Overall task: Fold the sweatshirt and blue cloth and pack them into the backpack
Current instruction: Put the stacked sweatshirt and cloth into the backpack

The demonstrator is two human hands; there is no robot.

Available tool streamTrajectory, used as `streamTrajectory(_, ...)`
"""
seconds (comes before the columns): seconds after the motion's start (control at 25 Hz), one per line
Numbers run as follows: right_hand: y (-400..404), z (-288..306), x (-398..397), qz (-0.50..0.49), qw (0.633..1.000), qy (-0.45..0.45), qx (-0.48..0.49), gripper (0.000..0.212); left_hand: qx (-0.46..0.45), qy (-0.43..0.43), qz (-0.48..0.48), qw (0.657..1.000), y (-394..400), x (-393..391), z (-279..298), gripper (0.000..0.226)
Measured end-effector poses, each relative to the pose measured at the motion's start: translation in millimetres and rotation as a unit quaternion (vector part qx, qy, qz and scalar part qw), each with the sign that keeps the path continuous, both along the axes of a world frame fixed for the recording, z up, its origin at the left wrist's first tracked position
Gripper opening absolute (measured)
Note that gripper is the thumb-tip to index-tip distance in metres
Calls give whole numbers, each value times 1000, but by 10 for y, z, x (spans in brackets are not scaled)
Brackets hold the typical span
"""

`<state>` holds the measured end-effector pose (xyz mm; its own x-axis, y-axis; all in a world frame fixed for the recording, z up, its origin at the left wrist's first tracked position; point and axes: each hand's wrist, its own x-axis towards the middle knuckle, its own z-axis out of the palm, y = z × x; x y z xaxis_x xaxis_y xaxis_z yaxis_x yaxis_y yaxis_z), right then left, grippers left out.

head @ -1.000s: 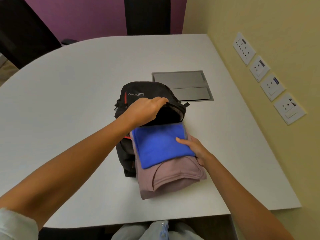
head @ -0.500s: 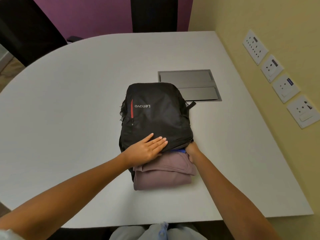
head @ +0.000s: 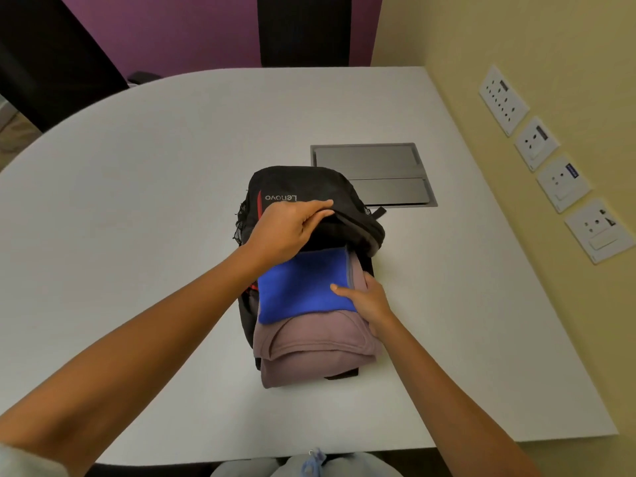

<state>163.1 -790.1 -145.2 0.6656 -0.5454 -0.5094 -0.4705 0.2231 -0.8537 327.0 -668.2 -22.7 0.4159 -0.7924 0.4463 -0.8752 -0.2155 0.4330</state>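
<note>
A black Lenovo backpack [head: 303,187] lies flat on the white table [head: 137,201], its open mouth facing me. My left hand [head: 289,228] grips the front flap and holds it lifted back. The folded mauve sweatshirt [head: 316,352] lies in the opening, its near half sticking out onto the table. The folded blue cloth [head: 303,290] sits on top of it, partly under the raised flap. My right hand [head: 364,301] grips the right edge of the stack, thumb on the blue cloth, fingers beneath the sweatshirt's side.
A grey metal hatch [head: 375,173] is set flush in the table just behind the backpack. A yellow wall with several socket plates [head: 537,142] runs along the right. Dark chairs [head: 303,29] stand beyond the far edge. The table's near edge is at my lap.
Half a second ago the flap lay down over the clothes with my left hand flat on it. Now that hand has pulled the flap back up, exposing the blue cloth.
</note>
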Motion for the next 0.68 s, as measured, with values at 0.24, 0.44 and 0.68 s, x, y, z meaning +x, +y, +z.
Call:
streamTrajectory(0.24, -93, -43, 361, -84, 992, 39, -84, 64, -2, -15, -3, 1000, 70, 76, 9, 44)
streamTrajectory(0.44, 491, -104, -20, 17, 864, 181, -469, 71, 18, 14, 18, 1000, 8, 106, 32, 35)
streamTrajectory(0.68, 578, -343, -169, 428, 602, -17, -674, 114, 48, 46, -33, 997, 7, 96, 111, 30)
